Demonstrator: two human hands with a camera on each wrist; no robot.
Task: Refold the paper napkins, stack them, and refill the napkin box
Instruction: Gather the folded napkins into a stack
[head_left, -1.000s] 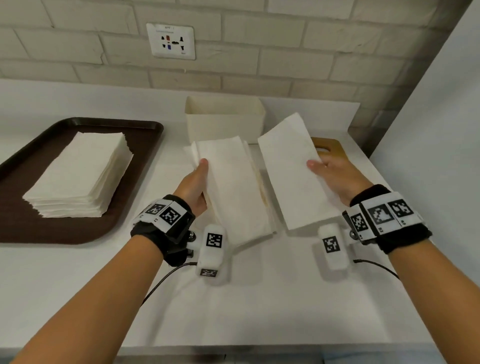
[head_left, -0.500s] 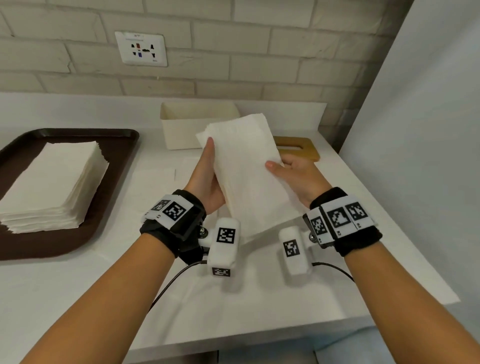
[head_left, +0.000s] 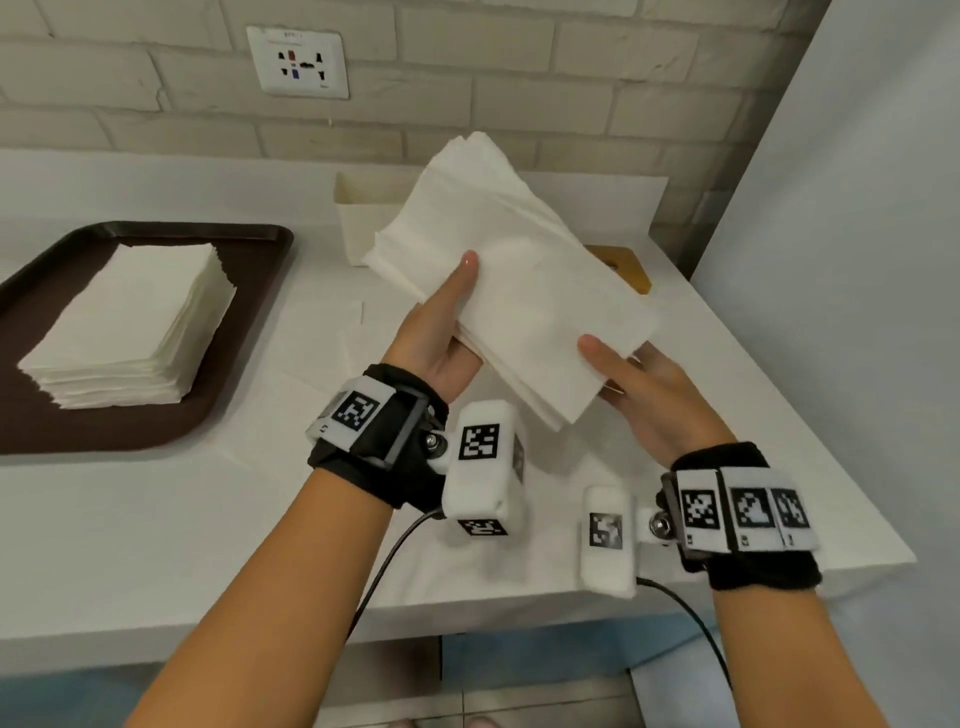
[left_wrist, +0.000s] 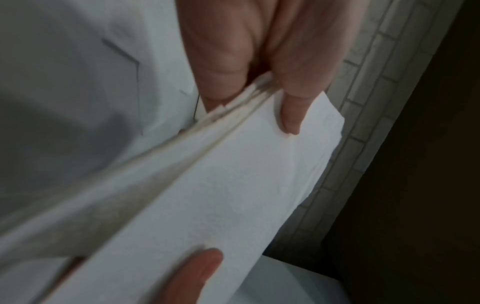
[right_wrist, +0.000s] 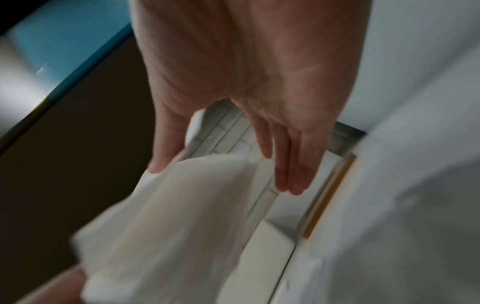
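A stack of folded white napkins is held tilted above the table, in front of the open cream napkin box. My left hand pinches the stack's left edge, thumb on top and fingers beneath; the left wrist view shows the same grip on the layered stack. My right hand is at the near corner, its thumb lying on top. In the right wrist view its fingers are straight and a little apart from the napkins, which the thumb touches.
A brown tray at the left carries another napkin stack. A wooden lid lies right of the box, near the table's right edge. A grey wall stands at the right and a brick wall with a socket behind.
The single napkin in my right hand went onto the stack. Both hands then lifted the stack off the table and tilted it, its far end now up before the box.
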